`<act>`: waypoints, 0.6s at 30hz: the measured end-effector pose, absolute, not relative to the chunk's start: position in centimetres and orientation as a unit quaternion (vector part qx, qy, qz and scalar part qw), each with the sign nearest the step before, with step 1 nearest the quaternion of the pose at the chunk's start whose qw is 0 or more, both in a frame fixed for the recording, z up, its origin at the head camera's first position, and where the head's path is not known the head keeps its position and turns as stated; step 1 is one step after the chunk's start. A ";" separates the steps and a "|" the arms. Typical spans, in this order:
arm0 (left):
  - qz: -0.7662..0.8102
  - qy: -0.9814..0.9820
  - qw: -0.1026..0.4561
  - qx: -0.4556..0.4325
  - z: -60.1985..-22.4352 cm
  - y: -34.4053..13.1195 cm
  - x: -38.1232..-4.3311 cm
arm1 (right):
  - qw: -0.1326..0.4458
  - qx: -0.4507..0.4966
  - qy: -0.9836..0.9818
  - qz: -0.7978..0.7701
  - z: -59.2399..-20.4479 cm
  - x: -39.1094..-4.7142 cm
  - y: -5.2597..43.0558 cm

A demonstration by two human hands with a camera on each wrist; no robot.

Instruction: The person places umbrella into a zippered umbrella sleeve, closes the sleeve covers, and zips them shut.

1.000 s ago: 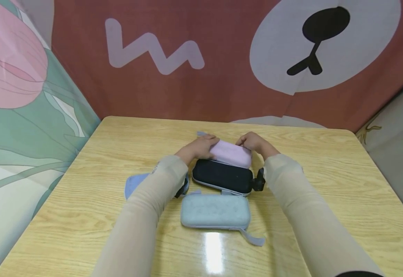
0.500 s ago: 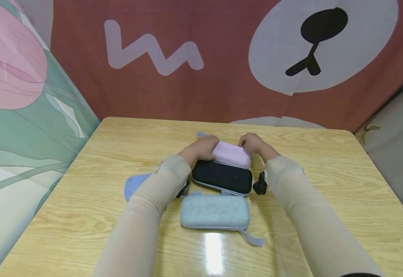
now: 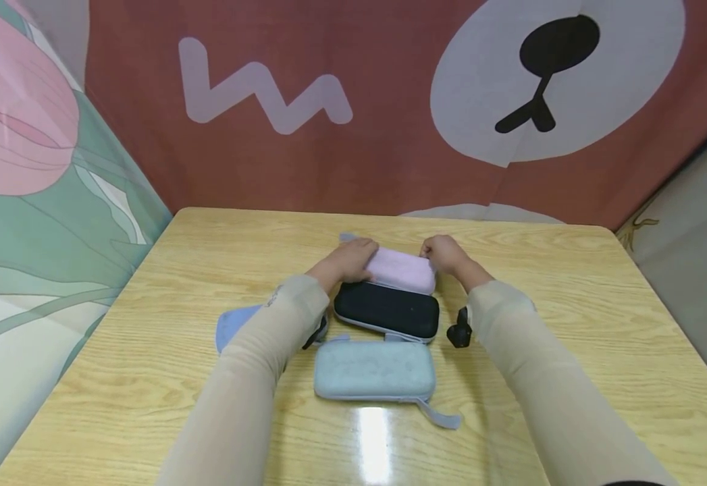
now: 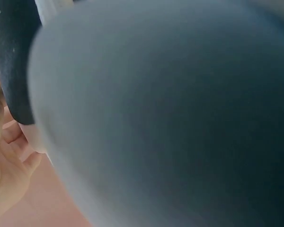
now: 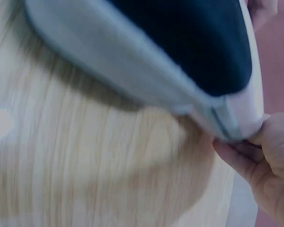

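A lilac zip pencil case (image 3: 400, 271) lies at the back of a row of cases. My left hand (image 3: 347, 262) grips its left end, fingers over the back and thumb toward the front. At the opposite end my right hand (image 3: 447, 255) has curled fingers; in the right wrist view, its thumb and fingers pinch the case's end (image 5: 246, 113). Directly in front, a black pencil case (image 3: 386, 310) lies against the lilac one. The left wrist view is mostly filled by a blurred blue-grey surface, with part of the left hand (image 4: 9, 175) at its edge.
A pale blue-green pencil case (image 3: 374, 370) with a strap lies nearest on the wooden table (image 3: 572, 378). Partly hidden beneath the left forearm is a blue case (image 3: 234, 324). A dark wrist camera (image 3: 460, 331) hangs under the right cuff. Printed cloth (image 3: 389, 169) stands behind the table.
My right hand has slid a little from the lilac case's back edge toward its right end. The left hand keeps its grip, and the head view has shifted slightly.
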State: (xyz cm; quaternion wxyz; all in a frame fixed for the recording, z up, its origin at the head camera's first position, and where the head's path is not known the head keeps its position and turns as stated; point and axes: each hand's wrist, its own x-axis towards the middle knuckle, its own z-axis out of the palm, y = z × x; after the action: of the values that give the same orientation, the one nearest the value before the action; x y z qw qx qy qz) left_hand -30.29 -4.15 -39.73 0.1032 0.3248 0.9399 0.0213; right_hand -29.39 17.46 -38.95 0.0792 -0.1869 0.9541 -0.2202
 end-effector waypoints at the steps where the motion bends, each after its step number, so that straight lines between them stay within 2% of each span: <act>1: 0.019 0.941 0.104 0.320 -39.7 -4.3 -30.2 | 0.088 -0.181 0.952 -0.231 -39.2 -29.5 17.8; 7: 0.008 0.947 0.099 0.307 -39.3 -4.8 -30.0 | 0.138 -0.108 0.930 -0.323 -41.8 -30.5 19.2; 18: -0.024 0.950 0.096 0.295 -38.8 -4.6 -29.2 | 0.139 -0.086 0.922 -0.350 -41.8 -29.7 19.2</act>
State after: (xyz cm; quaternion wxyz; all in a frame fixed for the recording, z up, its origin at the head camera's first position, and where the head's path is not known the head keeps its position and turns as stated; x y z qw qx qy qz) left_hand -29.25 -4.61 -38.82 0.0962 0.2954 0.9502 -0.0237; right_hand -29.74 19.17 -41.75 0.1395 -0.0857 0.9222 -0.3505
